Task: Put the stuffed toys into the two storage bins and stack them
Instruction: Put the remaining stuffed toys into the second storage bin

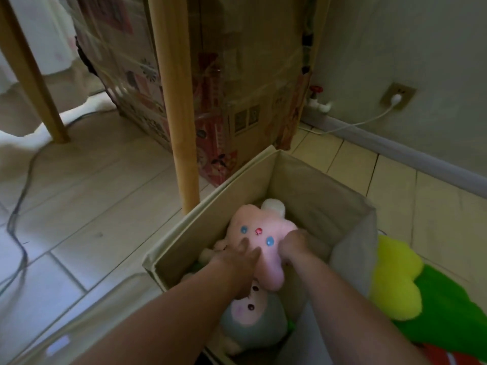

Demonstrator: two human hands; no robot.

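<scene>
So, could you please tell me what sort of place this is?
Probably a room in a home: pale tiled floor, a charger in a wall socket, and pink plush toy in a beige fabric bin.

Toys [259,241] inside bin [316,185], table leg [179,114] behind, another toy [411,293] right.

No legible text or labels.

This is a room in a home. The floor [110,185] has pale tiles, and at 12 o'clock stands a taped cardboard box [237,96] with printed pictures, behind a wooden furniture leg [179,122]. At 2 o'clock the painted wall has a socket [398,97] with a white cable plugged in. Stuffed toys [259,238] lie in a fabric storage bin [311,185] at 6 o'clock.
</scene>
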